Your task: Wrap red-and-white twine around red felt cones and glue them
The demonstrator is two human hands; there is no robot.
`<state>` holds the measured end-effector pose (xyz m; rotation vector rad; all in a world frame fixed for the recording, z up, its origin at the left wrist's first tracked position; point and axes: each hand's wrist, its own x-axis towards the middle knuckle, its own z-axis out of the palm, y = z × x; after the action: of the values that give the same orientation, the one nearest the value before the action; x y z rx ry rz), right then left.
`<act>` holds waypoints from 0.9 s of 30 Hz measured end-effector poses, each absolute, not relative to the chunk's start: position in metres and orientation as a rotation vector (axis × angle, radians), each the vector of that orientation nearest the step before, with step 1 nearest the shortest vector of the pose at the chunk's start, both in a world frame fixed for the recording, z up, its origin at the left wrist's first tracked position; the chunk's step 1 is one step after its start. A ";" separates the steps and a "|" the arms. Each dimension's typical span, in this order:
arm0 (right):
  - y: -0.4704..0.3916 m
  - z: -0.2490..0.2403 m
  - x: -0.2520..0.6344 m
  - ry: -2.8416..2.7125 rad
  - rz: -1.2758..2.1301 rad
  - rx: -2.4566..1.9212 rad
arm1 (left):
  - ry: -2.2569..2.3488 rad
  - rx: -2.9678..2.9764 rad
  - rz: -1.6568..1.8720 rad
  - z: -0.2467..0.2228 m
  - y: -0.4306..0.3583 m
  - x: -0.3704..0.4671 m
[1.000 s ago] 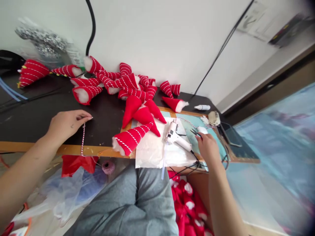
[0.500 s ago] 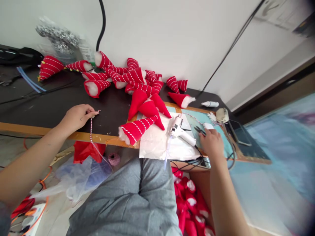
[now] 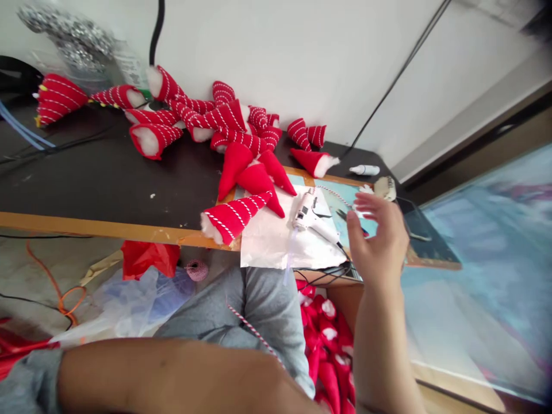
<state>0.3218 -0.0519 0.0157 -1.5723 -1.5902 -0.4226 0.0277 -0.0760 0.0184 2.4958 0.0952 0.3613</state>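
Observation:
My right hand (image 3: pixel 382 241) is raised over the right side of the worktable with thumb and fingers apart, holding nothing. Just beyond its thumb lie small dark-bladed cutters (image 3: pixel 341 214), partly covered by the hand. Nearby, a white glue gun (image 3: pixel 313 218) rests on white paper (image 3: pixel 263 247). My left forearm reaches across my lap, but the hand itself is past the bottom edge of the picture. A red-and-white twisted cord (image 3: pixel 252 329) trails over my grey trousers beside that forearm. Left of the glue gun is a stuffed red cone (image 3: pixel 235 218) wound with cord.
Several striped red cones (image 3: pixel 224 118) are heaped against the wall, with plain red cones (image 3: pixel 256 181) in front. A white bottle (image 3: pixel 364 170) lies at the back right. Below the table are a spool of cord (image 3: pixel 197 269) and a box of red pieces (image 3: pixel 330 345).
My left hand has gone from the table's front edge down and right, out of view, with the cord shifting onto my lap. My right hand has lifted off the cutters and opened.

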 end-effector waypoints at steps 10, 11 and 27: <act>-0.086 -0.017 0.249 -1.762 0.207 -1.402 | 1.103 2.541 1.175 -0.025 0.037 -0.065; -0.082 -0.021 0.233 -1.757 0.266 -1.363 | 1.113 2.556 1.141 -0.027 0.046 -0.068; -0.045 -0.040 0.153 -1.657 0.254 -1.401 | 0.943 2.477 1.109 -0.003 0.040 -0.021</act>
<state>0.1531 -0.0449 -0.0398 -1.4005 -1.6568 0.2540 -0.0212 0.0402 -0.0026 2.4768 0.9429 1.1091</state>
